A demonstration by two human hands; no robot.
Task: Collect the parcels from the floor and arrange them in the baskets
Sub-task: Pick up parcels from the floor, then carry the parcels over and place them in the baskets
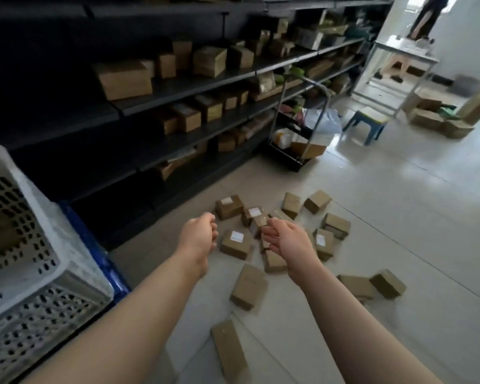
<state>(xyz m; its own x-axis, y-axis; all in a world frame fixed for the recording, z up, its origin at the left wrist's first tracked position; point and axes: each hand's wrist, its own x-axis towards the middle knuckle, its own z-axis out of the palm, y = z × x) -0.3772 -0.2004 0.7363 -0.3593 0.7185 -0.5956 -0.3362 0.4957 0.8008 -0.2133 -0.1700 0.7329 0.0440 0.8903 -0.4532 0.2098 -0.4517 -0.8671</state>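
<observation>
Both hands empty: left hand [198, 236] loosely curled, right hand [284, 238] half-open, hovering over the parcels [275, 239]. Labelled parcel [235, 244] is lying between them, slightly nearer the left, long axis crosswise. White basket [75, 245] is sitting far left.

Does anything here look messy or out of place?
Yes: cardboard parcels lie scattered at all angles across the floor beside the shelves, while the white basket stands at the left. Both hands reach toward them, empty.

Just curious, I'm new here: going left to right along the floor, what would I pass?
White basket → left hand → right hand → scattered parcels → blue stool.
</observation>
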